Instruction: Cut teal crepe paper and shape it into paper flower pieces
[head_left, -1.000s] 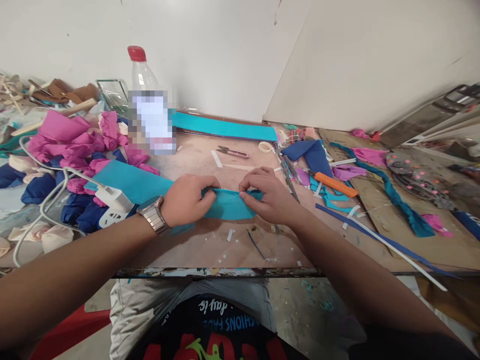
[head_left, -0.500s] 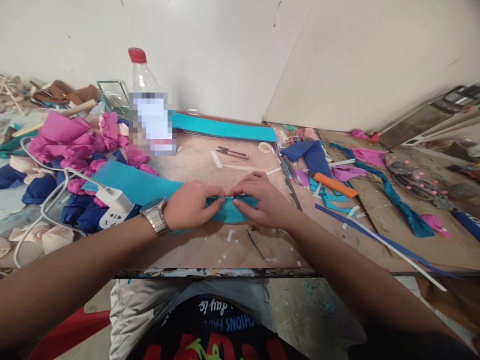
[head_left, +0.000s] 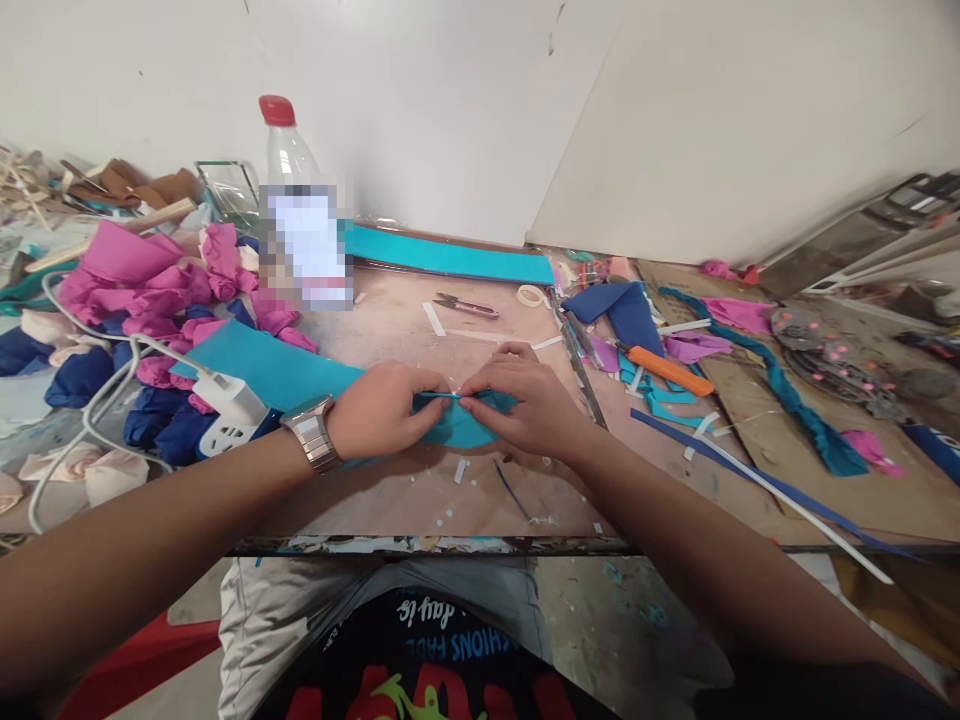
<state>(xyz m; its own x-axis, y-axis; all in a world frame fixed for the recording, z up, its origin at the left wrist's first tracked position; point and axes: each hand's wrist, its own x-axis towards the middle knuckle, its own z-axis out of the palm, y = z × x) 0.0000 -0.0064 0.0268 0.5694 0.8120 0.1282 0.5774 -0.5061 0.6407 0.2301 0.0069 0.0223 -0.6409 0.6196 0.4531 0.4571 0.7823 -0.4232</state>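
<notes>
A strip of turquoise fabric (head_left: pixel 459 428) is pinched between my two hands, low over the table. My left hand (head_left: pixel 390 408), with a metal watch (head_left: pixel 311 437) on its wrist, grips the upper edge between thumb and fingers. Facing it, my right hand (head_left: pixel 521 400) pinches the same edge, the thumb tips almost meeting. A tiny white spot shows at the pinch, too small to name. Leftward the turquoise material continues behind my left wrist toward the pink and blue pieces. My curled fingers hide part of the edge.
Pink rolled fabric flowers (head_left: pixel 150 275) and a power strip with a white charger (head_left: pixel 232 398) crowd the left. Thread snips (head_left: pixel 466 307) and a tape roll (head_left: pixel 530 296) lie behind my hands. An orange cutter (head_left: pixel 670 370) rests at right. A red-capped bottle (head_left: pixel 289 150) stands at the back.
My right hand has shifted slightly left, bringing its fingertips closer to the left ones. The fabric edge between them is pinched closer together, and the lower part bulges toward me.
</notes>
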